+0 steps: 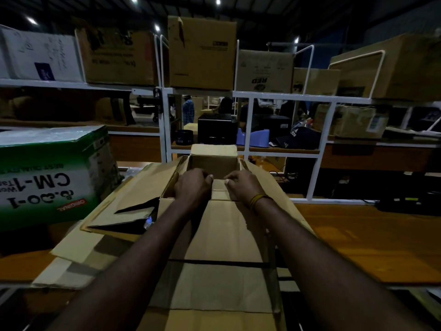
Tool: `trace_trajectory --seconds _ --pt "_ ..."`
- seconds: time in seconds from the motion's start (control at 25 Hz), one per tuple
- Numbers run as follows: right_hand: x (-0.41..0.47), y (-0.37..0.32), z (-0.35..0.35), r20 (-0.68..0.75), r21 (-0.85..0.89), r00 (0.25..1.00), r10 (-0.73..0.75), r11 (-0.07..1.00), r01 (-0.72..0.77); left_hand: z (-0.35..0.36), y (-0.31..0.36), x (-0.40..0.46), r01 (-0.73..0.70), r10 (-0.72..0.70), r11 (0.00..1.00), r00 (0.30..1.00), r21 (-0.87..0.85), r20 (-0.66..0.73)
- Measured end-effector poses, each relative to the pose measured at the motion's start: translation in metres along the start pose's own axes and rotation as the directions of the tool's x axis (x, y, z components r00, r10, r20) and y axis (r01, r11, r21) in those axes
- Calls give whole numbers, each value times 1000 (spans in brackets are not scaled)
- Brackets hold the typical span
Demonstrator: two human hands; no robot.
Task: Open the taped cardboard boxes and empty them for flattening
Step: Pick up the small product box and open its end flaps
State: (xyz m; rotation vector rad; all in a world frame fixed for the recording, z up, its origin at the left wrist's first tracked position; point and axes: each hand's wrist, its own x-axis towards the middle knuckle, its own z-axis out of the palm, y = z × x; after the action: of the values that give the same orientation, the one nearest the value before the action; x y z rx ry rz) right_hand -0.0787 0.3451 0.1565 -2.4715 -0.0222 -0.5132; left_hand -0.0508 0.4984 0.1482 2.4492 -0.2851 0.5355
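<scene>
A wooden table (358, 240) fills the lower frame. On it lie flattened cardboard (78, 254) at lower left, a green box (47, 177) at left, and an open box (222, 235) at centre.

Dim, overhead spotlights, warped edges
</scene>
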Motion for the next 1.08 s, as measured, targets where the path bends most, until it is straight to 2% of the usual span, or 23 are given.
trace_trajectory --seconds 0.08,0.24,0.32,0.4,0.56,0.68,0.92,1.08 --pt "-1 2 0 -6 25 1000 2 1000 -2 2 0 -1 -5 4 1000 1000 -15 -21" --pt "0 2 -1 2 -8 999 45 999 -45 3 -4 5 -22 24 999 999 -45 46" --pt "-2 3 -1 -43 -28 997 67 997 -68 4 -7 10 -13 18 998 997 -66 69" --pt "-3 4 -1 -92 -65 992 87 994 -93 9 -11 12 8 -7 1000 993 -10 114" --pt "-2 4 1 22 -174 994 111 979 -105 20 -16 26 82 -112 991 947 109 300" --pt "-2 4 -3 64 -183 993 98 979 -85 13 -17 31 71 -124 985 925 158 360" --pt "-12 6 -1 -6 -157 998 69 985 -69 13 -7 13 -14 -9 990 987 142 161" --pt "-20 7 -4 -84 -152 996 12 988 -24 15 -5 0 -131 128 990 991 56 49"
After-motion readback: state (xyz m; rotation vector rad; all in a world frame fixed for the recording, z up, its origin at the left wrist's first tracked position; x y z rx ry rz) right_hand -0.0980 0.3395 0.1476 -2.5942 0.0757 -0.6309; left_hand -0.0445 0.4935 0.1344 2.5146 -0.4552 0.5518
